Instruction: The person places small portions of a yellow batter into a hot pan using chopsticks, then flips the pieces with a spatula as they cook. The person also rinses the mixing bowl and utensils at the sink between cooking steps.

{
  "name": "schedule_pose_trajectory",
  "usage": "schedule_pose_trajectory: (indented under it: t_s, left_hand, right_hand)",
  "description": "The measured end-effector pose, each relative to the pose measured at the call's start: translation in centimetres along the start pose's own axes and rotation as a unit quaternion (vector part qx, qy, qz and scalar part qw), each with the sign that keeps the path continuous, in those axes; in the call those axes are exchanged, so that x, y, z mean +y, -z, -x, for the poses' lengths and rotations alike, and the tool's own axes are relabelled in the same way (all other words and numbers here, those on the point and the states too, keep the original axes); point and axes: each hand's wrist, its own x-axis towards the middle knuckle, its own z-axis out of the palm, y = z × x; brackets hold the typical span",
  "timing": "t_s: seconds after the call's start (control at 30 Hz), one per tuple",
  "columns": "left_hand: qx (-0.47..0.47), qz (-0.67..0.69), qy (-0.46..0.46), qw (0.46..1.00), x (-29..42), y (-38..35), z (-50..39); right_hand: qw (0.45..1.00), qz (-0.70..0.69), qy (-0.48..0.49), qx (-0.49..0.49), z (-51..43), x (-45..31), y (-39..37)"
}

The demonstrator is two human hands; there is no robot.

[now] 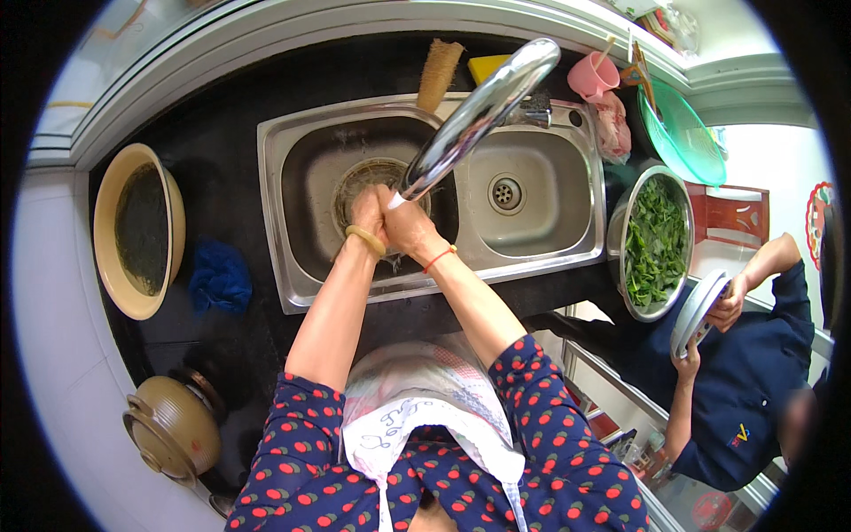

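Both of my hands are together under the chrome faucet [482,120], over the larger left basin of the steel sink [302,149], with water running onto them. My left hand [369,211] wears a beige bangle at the wrist and presses against my right hand [409,223], which has a red string bracelet. Their fingers overlap, so whether anything small is between them cannot be seen. Beneath them a round strainer or bowl [342,189] lies in the basin, partly hidden by the hands. The smaller right basin [542,226] shows its drain.
At left stand a cream basin [106,226] of dark liquid, a blue cloth [221,276] and a lidded clay pot [189,425]. A loofah [439,73], yellow sponge [486,68], pink mug [592,76], green colander [685,143] and bowl of leafy greens [655,246] line the counter. Another person [738,386] holds plates.
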Motion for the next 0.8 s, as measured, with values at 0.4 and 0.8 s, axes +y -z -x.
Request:
schedule_pose_trajectory:
  t_s: [0.4,0.8]
  left_hand:
    - [-0.175,-0.007,0.041,0.984,0.3,2.5,-2.2]
    - [-0.126,-0.014,0.099,0.987,3.2,4.7,-0.7]
  right_hand:
    - [0.849,-0.293,-0.090,0.430,1.2,5.5,14.2]
    - [0.797,-0.446,-0.044,0.404,-2.0,7.1,19.3]
